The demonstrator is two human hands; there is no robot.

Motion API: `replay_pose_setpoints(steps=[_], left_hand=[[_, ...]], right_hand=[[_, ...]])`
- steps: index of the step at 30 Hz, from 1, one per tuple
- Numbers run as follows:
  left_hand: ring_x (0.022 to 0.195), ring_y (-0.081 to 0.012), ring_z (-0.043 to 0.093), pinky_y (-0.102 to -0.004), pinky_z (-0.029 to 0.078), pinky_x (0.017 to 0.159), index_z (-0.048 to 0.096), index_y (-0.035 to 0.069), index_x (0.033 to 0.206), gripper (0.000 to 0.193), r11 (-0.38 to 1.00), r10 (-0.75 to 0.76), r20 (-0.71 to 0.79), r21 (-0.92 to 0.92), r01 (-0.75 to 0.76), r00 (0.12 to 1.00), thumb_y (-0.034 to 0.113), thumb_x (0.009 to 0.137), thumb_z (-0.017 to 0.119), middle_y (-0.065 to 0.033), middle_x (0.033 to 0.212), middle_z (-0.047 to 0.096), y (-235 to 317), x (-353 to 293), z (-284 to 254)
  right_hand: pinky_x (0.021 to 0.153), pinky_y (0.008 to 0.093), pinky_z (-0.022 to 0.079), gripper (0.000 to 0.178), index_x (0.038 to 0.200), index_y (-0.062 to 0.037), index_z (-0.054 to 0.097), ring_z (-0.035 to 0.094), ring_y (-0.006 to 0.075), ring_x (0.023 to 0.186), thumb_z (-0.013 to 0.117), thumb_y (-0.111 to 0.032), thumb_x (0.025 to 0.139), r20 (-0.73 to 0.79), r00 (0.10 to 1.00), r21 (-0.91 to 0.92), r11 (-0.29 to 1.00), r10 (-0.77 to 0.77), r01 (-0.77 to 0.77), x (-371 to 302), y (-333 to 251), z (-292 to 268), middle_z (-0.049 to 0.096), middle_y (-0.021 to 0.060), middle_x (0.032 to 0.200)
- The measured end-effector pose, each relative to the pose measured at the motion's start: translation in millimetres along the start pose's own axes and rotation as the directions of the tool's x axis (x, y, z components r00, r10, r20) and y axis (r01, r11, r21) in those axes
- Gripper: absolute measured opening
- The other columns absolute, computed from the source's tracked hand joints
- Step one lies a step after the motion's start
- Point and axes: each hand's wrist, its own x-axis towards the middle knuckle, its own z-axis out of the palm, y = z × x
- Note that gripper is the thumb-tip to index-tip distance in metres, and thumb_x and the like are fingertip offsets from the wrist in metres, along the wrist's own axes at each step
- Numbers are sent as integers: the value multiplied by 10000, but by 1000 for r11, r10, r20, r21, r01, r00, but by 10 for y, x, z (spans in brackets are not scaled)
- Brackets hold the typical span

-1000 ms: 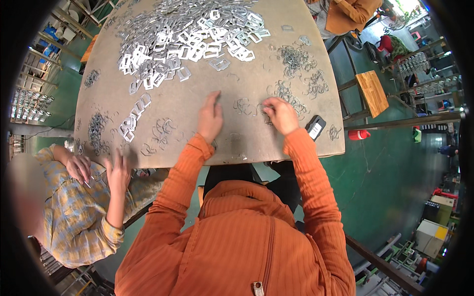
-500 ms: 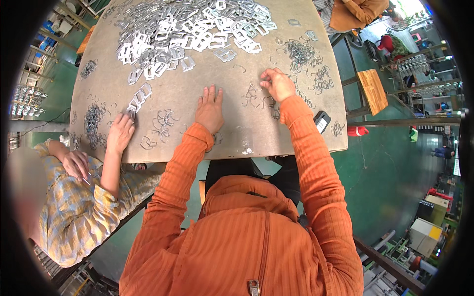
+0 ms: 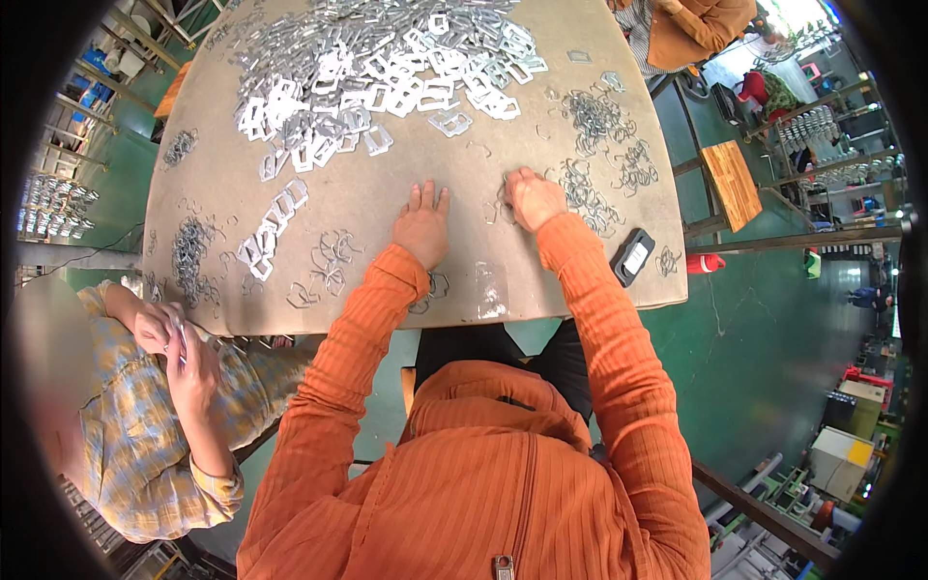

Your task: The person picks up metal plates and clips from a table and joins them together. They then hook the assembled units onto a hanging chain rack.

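The left hand (image 3: 421, 230) lies palm-down on the table (image 3: 367, 193), grip spread. The right hand (image 3: 536, 201) curls at wire clips (image 3: 496, 210) near a clip pile (image 3: 586, 199); whether its grip holds one, I cannot tell.

My two arms (image 3: 342, 360) in ribbed orange fabric sleeves (image 3: 617, 338) reach forward, angling slightly inward. My bare left hand (image 3: 421, 230) lies palm down, fingers (image 3: 428, 197) extended and slightly apart; my bare right hand (image 3: 535, 199) curls, fingers bent.
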Motion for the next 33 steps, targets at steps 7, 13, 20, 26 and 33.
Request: replay_pose_setpoints(steps=[7, 13, 20, 26, 33], left_hand=[[1088, -311, 508, -416, 458, 847, 501, 48, 1200, 392, 981, -102, -521, -195, -2, 848, 193, 838, 541, -143, 1181, 534, -97, 971, -221], [1004, -314, 551, -412, 476, 787, 540, 60, 1118, 283, 988, 149, -460, 28, -154, 875, 177, 862, 523, -126, 1086, 585, -119, 1278, 203], [734, -238, 637, -360, 511, 623, 512, -1, 1023, 186, 889, -10, -471, -408, -208, 882, 127, 895, 472, -100, 858, 627, 282, 529, -183], [698, -148, 644, -229, 495, 554, 509, -16, 1044, 224, -9, 5, 152, -988, 152, 988, 170, 951, 425, -90, 902, 631, 765, -282, -458], [784, -153, 658, -235, 526, 633, 523, -29, 1039, 165, 272, -127, -77, -961, -40, 989, 76, 923, 469, -108, 926, 656, 1361, -733, -677]], right_hand=[[673, 420, 501, 164, 901, -36, 566, 616, 327, 796, 495, -33, 753, -157, 949, 93, 961, 274, -262, -349, 172, -243, 589, 149, 904], [629, 403, 484, 92, 816, -3, 615, 631, 305, 711, 598, -69, 754, -134, 862, 586, 741, 489, -329, -732, 402, -316, 639, 158, 791], [557, 248, 446, 154, 899, 3, 602, 617, 115, 651, 621, -131, 825, 322, 891, 946, -66, 321, -318, -1002, 367, -684, 649, 64, 791], [654, 214, 422, 133, 898, -3, 602, 570, 94, 721, 629, -114, 831, 253, 932, 963, -161, 258, -217, -1206, 169, -1027, 617, 31, 788], [688, 197, 397, 90, 873, -18, 616, 492, 63, 819, 626, -97, 830, 73, 977, 997, -51, 200, -64, -1247, 161, -1004, 555, 16, 961]])
